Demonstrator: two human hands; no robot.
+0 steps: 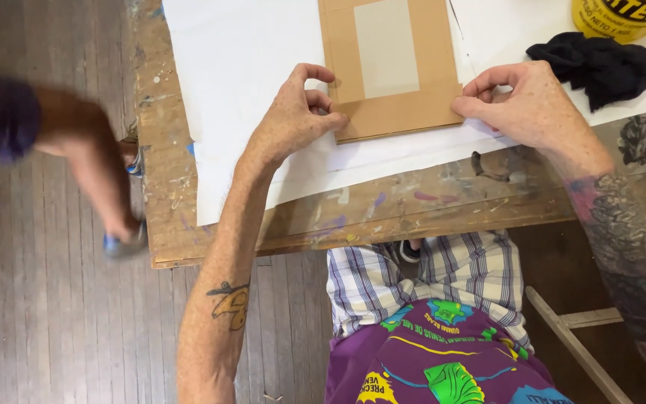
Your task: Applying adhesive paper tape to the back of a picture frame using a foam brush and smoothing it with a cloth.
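Note:
A brown cardboard frame (428, 75) with a grey rectangular middle lies flat on white paper (248, 67) on a paint-stained wooden table (413, 209). My left hand (293, 116) pinches the frame's near left corner, thumb and fingers curled on its edge. My right hand (521, 101) holds the near right corner, thumb against the edge. Both forearms reach in from below.
A black cloth (600, 67) lies at the table's right, beside a yellow tub (622, 15) at the top right. Another person's leg and sandalled foot (117, 239) step across the wooden floor at left. A wooden stool frame (570, 329) stands at lower right.

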